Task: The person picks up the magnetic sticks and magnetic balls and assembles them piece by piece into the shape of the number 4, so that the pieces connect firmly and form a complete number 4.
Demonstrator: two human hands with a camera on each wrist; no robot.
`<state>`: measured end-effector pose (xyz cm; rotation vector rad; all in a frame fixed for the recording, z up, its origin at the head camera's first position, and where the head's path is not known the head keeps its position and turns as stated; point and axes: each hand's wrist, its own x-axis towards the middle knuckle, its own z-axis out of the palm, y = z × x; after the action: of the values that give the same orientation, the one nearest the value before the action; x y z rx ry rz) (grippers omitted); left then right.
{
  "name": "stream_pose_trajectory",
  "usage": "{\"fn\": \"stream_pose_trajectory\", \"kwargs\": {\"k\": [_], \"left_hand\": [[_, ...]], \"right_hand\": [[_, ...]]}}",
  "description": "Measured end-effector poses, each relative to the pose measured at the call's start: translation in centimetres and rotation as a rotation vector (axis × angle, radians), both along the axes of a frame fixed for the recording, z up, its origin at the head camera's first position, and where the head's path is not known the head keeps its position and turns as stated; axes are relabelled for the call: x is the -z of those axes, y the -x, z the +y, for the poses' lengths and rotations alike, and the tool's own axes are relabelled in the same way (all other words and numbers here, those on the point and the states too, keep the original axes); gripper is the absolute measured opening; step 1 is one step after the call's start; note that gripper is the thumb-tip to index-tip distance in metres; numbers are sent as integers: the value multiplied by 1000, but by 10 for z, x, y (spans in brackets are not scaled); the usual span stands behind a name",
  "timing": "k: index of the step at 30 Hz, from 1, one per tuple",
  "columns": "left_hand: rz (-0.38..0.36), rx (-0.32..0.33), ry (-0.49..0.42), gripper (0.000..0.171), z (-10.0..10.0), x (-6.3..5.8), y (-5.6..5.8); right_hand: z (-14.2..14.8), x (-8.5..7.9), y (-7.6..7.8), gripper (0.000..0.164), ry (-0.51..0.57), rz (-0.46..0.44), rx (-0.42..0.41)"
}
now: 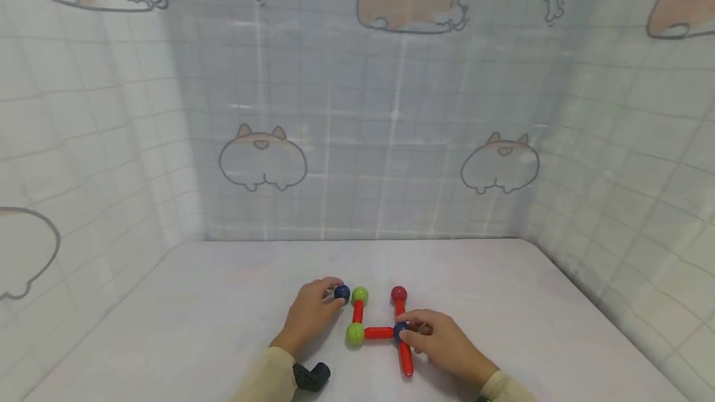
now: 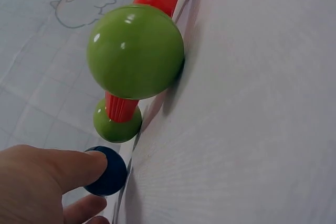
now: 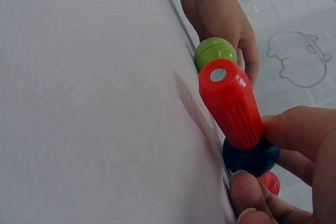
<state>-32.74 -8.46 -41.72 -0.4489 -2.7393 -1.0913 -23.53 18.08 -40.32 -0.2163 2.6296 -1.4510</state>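
Observation:
On the white table lies a joined figure of red rods and balls. A red rod (image 1: 379, 332) links the near green ball (image 1: 355, 334) to a dark blue ball (image 3: 251, 157), which my right hand (image 1: 441, 340) pinches between thumb and fingers. From that ball one red rod (image 1: 406, 359) points toward me, its metal-tipped end bare, and another runs away to a red ball (image 1: 399, 293). A further rod (image 1: 358, 312) joins the near green ball to the far green ball (image 1: 360, 294). Just left of it, my left hand (image 1: 313, 312) pinches a separate blue ball (image 2: 108, 174) resting on the table.
A white cloth (image 1: 234, 290) covers the table. Pale tiled-pattern curtains (image 1: 357, 92) with cartoon dogs rise behind and along both sides. A black wrist strap (image 1: 313, 377) sits on the left wrist.

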Motion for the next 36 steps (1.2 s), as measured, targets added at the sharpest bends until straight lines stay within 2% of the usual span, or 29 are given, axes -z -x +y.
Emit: {"fn": "stream_pose_trajectory", "kwargs": {"k": [6, 16, 20, 28, 31, 36], "left_hand": [[-17, 0, 12, 33, 2, -3, 0], [-16, -10, 40, 33, 6, -6, -6], [-36, -14, -10, 30, 4, -7, -11], [-81, -22, -173, 28, 0, -12, -18], [-66, -2, -195, 28, -2, -12, -21], [-51, -10, -200, 28, -5, -14, -29]], "right_hand": [[0, -1, 0, 40, 0, 10, -4], [4, 1, -2, 43, 5, 0, 8], [4, 2, -2, 41, -1, 0, 10], [1, 5, 0, 41, -5, 17, 1], [0, 4, 0, 41, -10, 14, 10], [-1, 0, -1, 42, -6, 11, 5]]}}
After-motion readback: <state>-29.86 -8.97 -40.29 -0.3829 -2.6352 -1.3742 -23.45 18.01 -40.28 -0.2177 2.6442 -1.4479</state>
